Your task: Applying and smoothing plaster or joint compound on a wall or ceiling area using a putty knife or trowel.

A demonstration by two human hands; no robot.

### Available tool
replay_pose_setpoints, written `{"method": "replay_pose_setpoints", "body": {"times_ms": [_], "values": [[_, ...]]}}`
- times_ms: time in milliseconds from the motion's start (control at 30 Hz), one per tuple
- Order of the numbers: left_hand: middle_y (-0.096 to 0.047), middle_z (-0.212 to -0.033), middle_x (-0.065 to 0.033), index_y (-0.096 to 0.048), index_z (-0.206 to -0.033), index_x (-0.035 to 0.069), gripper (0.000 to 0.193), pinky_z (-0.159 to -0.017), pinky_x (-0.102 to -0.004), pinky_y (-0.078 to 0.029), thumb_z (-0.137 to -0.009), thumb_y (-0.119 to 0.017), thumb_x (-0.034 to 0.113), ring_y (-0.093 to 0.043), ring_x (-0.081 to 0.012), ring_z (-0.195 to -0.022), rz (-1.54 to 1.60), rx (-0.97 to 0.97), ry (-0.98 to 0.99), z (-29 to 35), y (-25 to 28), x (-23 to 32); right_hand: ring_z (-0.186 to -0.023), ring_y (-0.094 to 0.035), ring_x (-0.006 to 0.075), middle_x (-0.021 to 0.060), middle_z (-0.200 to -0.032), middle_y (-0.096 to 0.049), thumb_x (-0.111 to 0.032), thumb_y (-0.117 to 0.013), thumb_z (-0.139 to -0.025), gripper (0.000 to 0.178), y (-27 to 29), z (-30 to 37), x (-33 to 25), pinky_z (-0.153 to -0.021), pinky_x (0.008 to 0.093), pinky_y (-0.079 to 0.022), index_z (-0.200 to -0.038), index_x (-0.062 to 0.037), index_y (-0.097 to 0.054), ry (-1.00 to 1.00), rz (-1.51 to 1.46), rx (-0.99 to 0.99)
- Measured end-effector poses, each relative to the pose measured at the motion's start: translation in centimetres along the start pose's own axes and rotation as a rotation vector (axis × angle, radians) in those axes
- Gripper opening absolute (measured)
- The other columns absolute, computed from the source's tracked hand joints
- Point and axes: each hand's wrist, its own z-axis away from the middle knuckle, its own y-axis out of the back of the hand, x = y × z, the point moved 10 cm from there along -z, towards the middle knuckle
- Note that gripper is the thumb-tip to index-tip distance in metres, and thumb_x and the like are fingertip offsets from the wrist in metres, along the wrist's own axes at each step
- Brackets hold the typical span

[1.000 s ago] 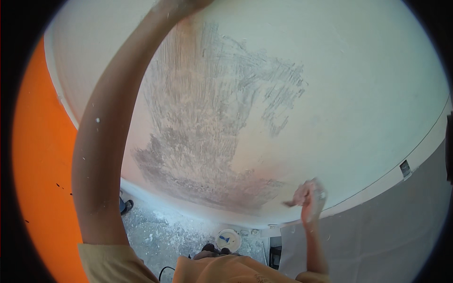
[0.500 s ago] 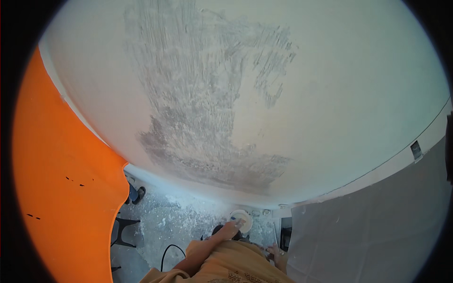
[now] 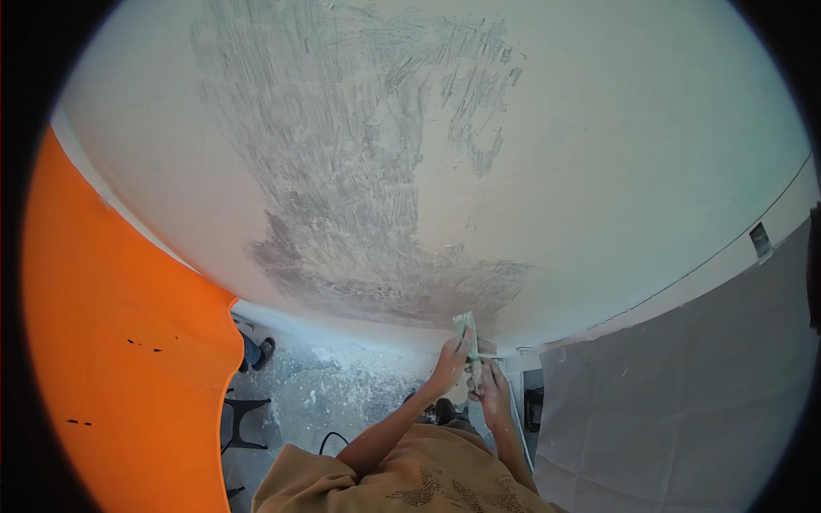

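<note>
Both my hands are close together in front of the lower edge of the patched wall (image 3: 599, 188). My left hand (image 3: 450, 366) is closed on a flat, pale scraper (image 3: 463, 322) smeared with white filler, its end pointing up. Just right of it, my right hand (image 3: 493, 393) is closed round what looks like a filler-smeared putty knife (image 3: 476, 369). The tools overlap there, and whether they touch I cannot tell. Grey, streaky filler (image 3: 342, 154) covers a broad patch of the wall above. The bucket below is mostly hidden behind my hands and forearms.
An orange sheet (image 3: 120, 342) hangs at the left, a grey sheet (image 3: 650, 410) at the right. White spatters mark the floor (image 3: 325, 389). Another person's foot (image 3: 267, 350) and a black stand (image 3: 246, 423) show beside the orange sheet. A dark cable (image 3: 333, 438) loops near me.
My left hand has risen from over the white bucket to the wall's lower edge. My right hand has come up from low at my side to meet it. The view has shifted slightly.
</note>
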Motion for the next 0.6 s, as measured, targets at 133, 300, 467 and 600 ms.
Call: {"method": "replay_pose_setpoints", "body": {"times_ms": [133,300,467,600], "values": [[-0.069,-0.093,-0.0116,-0.061,-0.103,-0.001,0.054,-0.074,-0.0276,-0.051,-0.103,-0.034,0.046,-0.063,-0.0142,-0.079,-0.026,0.060,-0.160,-3.5,1.2,4.6,-0.057,-0.042,0.0038,-0.0030,-0.072,-0.048,-0.030,-0.045,-0.103,0.024,-3.4,-4.6,-0.9,-0.048,0.0207,-0.033,-0.100,-0.0071,-0.053,0.158,0.116,-0.094],[-0.070,-0.085,-0.0105,-0.062,-0.098,-0.001,0.051,-0.068,-0.0262,-0.050,-0.103,-0.037,0.043,-0.064,-0.0130,-0.073,-0.155,0.161,-0.243,-5.9,2.1,8.2,-0.051,-0.037,0.0026,-0.0055,-0.064,-0.043,-0.027,-0.047,-0.102,0.023,-4.9,-8.3,-3.9,-0.046,0.0210,-0.029,-0.093,-0.0065,-0.052,0.390,0.142,-0.047],[-0.067,-0.069,-0.0060,-0.065,-0.086,-0.001,0.047,-0.058,-0.0256,-0.047,-0.101,-0.045,0.039,-0.059,-0.0112,-0.060,-0.247,0.320,-0.302,-6.9,3.3,8.6,-0.056,-0.041,0.0049,-0.0009,-0.066,-0.053,-0.019,-0.050,-0.100,0.023,-4.2,-9.3,-5.8,-0.050,0.0232,-0.034,-0.099,0.0016,-0.060,0.588,0.298,0.083],[-0.052,-0.055,-0.0006,-0.058,-0.065,0.002,0.048,-0.048,-0.0274,-0.039,-0.098,-0.054,0.036,-0.048,-0.0077,-0.051,-0.328,0.480,-0.297,-6.0,3.3,9.2,-0.057,-0.043,0.0064,0.0014,-0.063,-0.055,-0.018,-0.053,-0.098,0.025,-3.5,-9.0,-7.3,-0.051,0.0265,-0.036,-0.091,0.0041,-0.063,0.670,0.399,0.195]]}}
